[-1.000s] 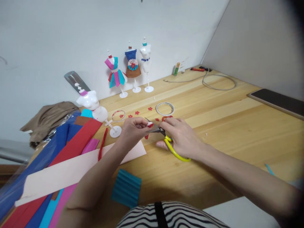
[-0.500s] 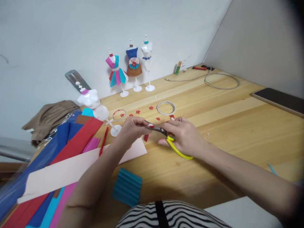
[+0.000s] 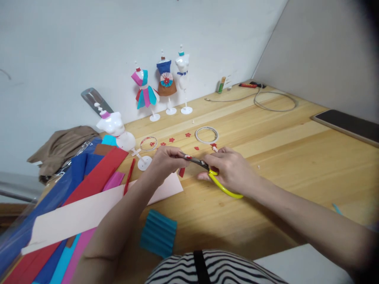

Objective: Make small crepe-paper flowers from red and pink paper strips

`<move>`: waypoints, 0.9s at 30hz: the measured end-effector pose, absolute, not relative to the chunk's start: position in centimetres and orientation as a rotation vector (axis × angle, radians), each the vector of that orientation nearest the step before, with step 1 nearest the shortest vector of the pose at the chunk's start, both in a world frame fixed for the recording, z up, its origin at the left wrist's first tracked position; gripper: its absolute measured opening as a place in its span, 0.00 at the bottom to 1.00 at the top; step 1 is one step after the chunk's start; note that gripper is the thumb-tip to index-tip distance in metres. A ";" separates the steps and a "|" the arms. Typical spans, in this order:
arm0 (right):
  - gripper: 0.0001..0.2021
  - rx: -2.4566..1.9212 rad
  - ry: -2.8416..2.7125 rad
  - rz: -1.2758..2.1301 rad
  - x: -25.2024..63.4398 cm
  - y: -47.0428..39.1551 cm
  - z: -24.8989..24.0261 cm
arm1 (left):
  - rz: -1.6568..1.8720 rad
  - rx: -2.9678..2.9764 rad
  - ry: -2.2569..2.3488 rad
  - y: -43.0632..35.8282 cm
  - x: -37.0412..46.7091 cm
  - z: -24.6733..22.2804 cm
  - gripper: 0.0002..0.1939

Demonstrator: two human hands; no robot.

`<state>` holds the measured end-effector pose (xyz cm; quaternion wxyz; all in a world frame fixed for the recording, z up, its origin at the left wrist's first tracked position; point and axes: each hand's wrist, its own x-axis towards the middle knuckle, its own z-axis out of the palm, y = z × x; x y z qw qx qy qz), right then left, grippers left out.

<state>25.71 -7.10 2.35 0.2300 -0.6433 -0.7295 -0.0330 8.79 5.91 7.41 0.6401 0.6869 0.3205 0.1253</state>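
Observation:
My left hand (image 3: 167,161) pinches a small red and white paper piece (image 3: 187,157) at the blades of the scissors. In my right hand (image 3: 229,167) are yellow-handled scissors (image 3: 226,191), their blades closed together and pointing left at my left fingertips. A red strip (image 3: 181,172) hangs just below the blades. Small red paper flowers (image 3: 172,140) lie on the wooden table beyond my hands, near a white tape ring (image 3: 206,135) and a clear ring (image 3: 148,143).
Three small dress forms (image 3: 167,81) stand by the wall; another (image 3: 114,128) leans at the left. Coloured paper strips (image 3: 79,213) cover the left side, a pleated teal piece (image 3: 159,232) lies in front. A phone (image 3: 349,124) and cable (image 3: 275,109) are at the right.
The scissor blades have closed from slightly apart. My hands have otherwise hardly moved.

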 end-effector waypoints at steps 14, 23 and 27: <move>0.19 -1.816 -1.997 -0.064 25.5 -7.0 2.1 | 0.273 1.563 0.677 6.2 8.8 6.9 0.04; 0.10 -2.025 -2.059 0.039 24.8 -6.9 3.3 | 0.250 1.575 0.685 6.1 8.8 7.0 0.03; 0.10 -2.116 -2.069 0.080 24.6 -6.9 3.9 | 0.246 1.575 0.694 6.0 8.8 7.1 0.03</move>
